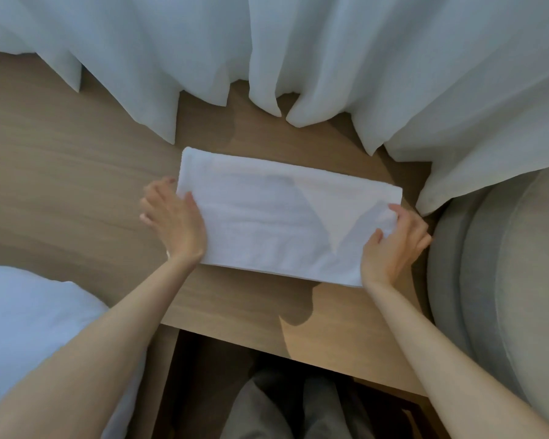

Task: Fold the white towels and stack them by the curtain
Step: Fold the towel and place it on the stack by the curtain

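Lying flat on the wooden table (76, 172), just short of the curtain (330, 58) hem, the folded white towel (282, 217) was held at both short ends. The left hand (175, 217) had its thumb on top and fingers curled round the left end, and the right hand (393, 242) pinched the right end likewise. The towel looked soft, light and limp, likely to sag or spill open if lifted by one end, so both ends seemed the right hold. Open tabletop lay to the left and ahead toward the curtain; a grey cushion (504, 264) crowded the right end, the near table edge ran close behind, and white bedding (29, 312) sat at lower left
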{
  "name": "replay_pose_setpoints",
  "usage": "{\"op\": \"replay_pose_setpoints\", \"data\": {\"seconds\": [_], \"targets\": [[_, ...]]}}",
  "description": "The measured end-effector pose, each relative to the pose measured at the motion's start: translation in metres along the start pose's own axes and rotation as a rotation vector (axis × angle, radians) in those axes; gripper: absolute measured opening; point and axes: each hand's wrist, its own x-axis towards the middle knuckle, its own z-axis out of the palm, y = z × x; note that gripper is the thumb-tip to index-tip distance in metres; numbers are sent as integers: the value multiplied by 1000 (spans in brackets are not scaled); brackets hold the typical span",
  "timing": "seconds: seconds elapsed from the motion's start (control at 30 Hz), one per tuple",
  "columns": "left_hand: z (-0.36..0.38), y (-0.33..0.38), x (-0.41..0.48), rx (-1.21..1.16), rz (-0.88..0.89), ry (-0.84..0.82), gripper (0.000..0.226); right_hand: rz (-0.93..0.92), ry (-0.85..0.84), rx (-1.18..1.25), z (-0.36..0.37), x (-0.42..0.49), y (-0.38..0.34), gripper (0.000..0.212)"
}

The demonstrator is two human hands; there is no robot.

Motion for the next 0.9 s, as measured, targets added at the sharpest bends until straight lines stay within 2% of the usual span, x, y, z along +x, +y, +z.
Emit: {"op": "replay_pose_setpoints", "data": {"seconds": [0.1, 0.17, 0.27, 0.37, 0.47, 0.67, 0.9], "targets": [[9, 29, -35, -38, 401, -171, 45, -226, -208, 30, 8, -20, -21, 44], [23, 49, -57, -4, 630, -284, 48, -349, -367, -51, 23, -31, -35, 47], [42, 62, -67, 125, 766, -331, 55, -482, -499, -315, 50, -35, -40, 56], [56, 46, -53, 225, 831, -274, 55, -540, -526, -463, 64, -23, -23, 61], [56, 26, -33, 241, 877, -231, 56, -599, -494, -486, 58, -5, 1, 62], [42, -10, 4, 226, 729, -179, 60, -584, -452, -528, 39, 18, 32, 65], [44, -8, 5, 195, 671, -204, 62, -559, -479, -522, 45, 23, 34, 66]]}}
